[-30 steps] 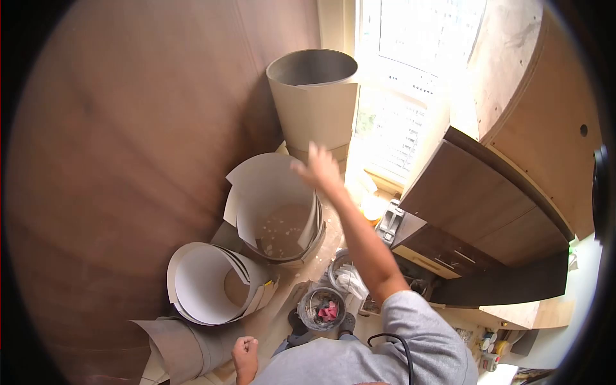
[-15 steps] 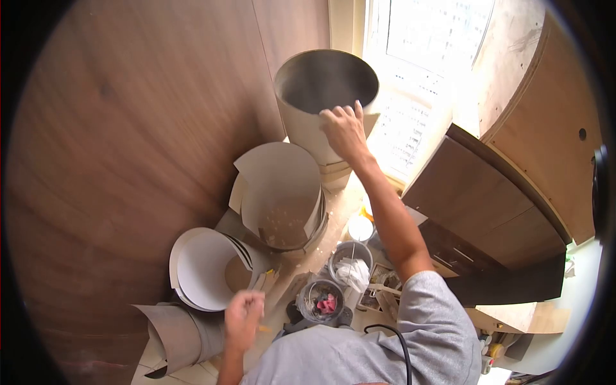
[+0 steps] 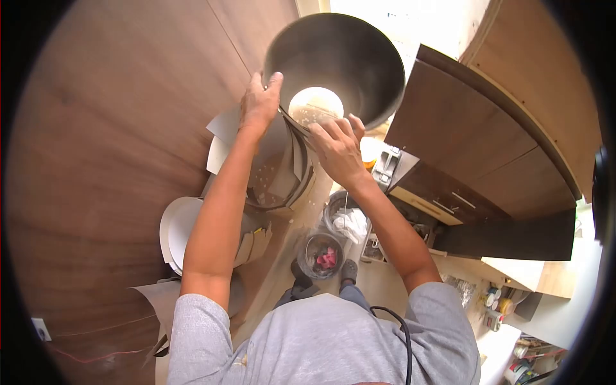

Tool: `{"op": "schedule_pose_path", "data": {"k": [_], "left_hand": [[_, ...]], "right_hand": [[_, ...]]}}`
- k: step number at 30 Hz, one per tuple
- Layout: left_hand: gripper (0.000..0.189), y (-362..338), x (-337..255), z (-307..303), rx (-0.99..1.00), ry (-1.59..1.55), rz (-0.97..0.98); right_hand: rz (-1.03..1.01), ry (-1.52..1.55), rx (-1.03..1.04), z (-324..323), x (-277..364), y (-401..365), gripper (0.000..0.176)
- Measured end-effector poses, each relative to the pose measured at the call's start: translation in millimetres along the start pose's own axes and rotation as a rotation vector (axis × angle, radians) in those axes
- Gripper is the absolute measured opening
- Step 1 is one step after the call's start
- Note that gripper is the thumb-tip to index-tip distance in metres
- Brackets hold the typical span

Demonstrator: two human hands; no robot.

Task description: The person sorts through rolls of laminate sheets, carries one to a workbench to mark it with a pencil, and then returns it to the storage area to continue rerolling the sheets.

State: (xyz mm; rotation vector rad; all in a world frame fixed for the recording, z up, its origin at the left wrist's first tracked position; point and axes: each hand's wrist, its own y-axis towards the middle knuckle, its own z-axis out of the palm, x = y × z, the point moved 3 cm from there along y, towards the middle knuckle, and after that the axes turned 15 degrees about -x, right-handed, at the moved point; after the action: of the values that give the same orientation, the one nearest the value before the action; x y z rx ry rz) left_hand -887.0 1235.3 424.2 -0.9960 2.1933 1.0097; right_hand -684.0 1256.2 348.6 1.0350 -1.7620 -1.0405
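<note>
A wide rolled sheet (image 3: 372, 70), dark inside and open at the top, stands at the upper middle. Its near-left rim is gripped by my left hand (image 3: 261, 99), with the thumb over the edge. My right hand (image 3: 339, 144) has its fingers curled over the near rim. Through the roll a pale, speckled round area (image 3: 316, 106) shows at the bottom. Just below my left hand, a second rolled sheet (image 3: 276, 173) stands with light flecks inside. A smaller white roll (image 3: 176, 234) is partly behind my left forearm.
Two buckets stand near my feet, one with white material (image 3: 350, 223), one with pink scraps (image 3: 326, 258). A brown curved cabinet panel (image 3: 475, 122) is at the right. A brown wood panel (image 3: 96, 160) covers the left. A curled sheet (image 3: 160, 301) lies at lower left.
My left hand has moved up from the lower rolls to the large roll's rim. The large roll now leans toward me, showing more of its inside. My right hand is lower, still at its rim.
</note>
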Motion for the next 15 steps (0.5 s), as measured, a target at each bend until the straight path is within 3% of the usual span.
{"op": "schedule_pose_path", "data": {"k": [6, 9, 10, 15], "left_hand": [[0.059, 6, 27, 7, 0.118, -0.301, -0.095], [0.050, 0, 33, 4, 0.174, -0.403, -0.082], [0.054, -3, 34, 5, 0.178, -0.418, -0.089], [0.068, -17, 46, 17, 0.129, -0.468, -0.093]], "right_hand": [[0.042, 0.094, 0.155, -10, 8, 6, 0.053], [0.177, 0.221, 0.052, -11, 9, 6, 0.054], [0.175, 0.254, -0.061, -18, 8, 10, 0.045], [0.158, 0.151, -0.169, -41, -4, 1, 0.024]]}}
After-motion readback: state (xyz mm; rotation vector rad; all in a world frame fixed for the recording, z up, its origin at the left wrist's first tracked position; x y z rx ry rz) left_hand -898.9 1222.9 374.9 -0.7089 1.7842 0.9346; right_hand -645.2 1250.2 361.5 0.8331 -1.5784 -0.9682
